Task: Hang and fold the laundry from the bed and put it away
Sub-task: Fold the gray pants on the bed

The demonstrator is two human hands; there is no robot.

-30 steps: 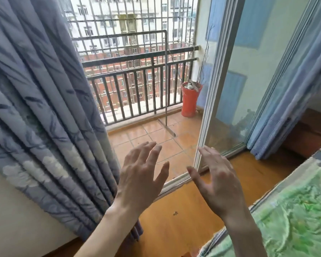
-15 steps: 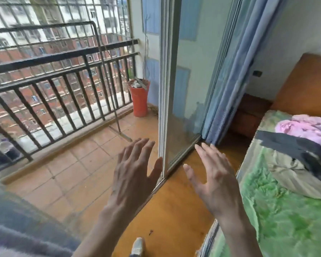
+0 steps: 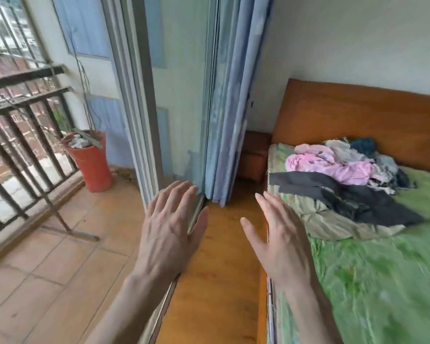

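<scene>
Bedroom beside open balcony door. Bed on right; laundry heaped near headboard, unsorted, awaiting folding. Left hand, right hand raised short of bed, fingers spread, holding nothing, likely readying to reach.

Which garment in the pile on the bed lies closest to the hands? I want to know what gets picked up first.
The dark grey garment, spread flat at the pile's front edge, lies nearest the right hand. The pink one sits bunched behind it, nearer the headboard.
</scene>
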